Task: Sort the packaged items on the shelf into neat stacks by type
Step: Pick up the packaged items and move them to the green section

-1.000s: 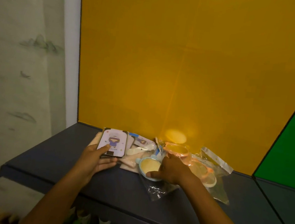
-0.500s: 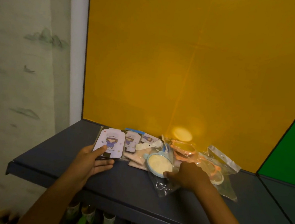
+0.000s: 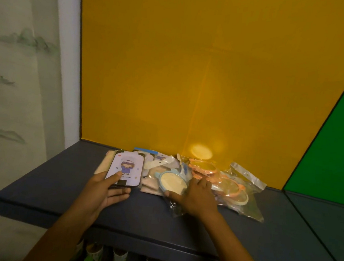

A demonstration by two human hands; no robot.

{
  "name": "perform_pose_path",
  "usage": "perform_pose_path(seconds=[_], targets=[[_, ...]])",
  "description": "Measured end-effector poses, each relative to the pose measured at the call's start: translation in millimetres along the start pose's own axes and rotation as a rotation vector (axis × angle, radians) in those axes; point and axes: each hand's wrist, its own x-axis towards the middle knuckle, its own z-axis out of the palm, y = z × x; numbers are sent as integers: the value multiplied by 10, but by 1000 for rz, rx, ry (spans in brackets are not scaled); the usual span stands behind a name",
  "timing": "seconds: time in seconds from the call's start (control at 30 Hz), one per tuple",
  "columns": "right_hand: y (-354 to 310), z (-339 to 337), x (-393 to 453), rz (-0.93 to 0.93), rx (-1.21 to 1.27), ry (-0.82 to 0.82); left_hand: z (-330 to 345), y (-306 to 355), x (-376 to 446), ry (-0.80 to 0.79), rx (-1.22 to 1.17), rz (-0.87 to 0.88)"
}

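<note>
A pile of packaged items lies at the back of a dark shelf (image 3: 58, 185). My left hand (image 3: 101, 190) grips a flat white cartoon card pack (image 3: 127, 168), thumb on its face, fingers under its near edge. More card packs (image 3: 156, 159) and beige pouches (image 3: 151, 188) lie beside it. My right hand (image 3: 196, 197) rests flat on a clear bag holding a blue-rimmed round mirror (image 3: 172, 181), fingers spread. Orange-rimmed mirrors in clear bags (image 3: 230, 186) lie to its right.
A yellow panel (image 3: 193, 69) backs the shelf, with a green panel (image 3: 335, 157) at the right. A white wall (image 3: 20, 96) stands to the left. Bottles (image 3: 118, 259) show below the shelf's front edge.
The left hand's card pack has settled flatter onto the pile. My right hand slid back off the blue mirror toward its near edge.
</note>
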Motion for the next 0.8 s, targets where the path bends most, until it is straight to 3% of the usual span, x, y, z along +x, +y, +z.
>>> perform_pose_path(seconds=[0.57, 0.8], targets=[[-283, 2, 349, 21, 382, -126, -319, 13, -59, 66, -31, 1], [-256, -44, 350, 258, 706, -135, -330, 39, -76, 87, -33, -17]])
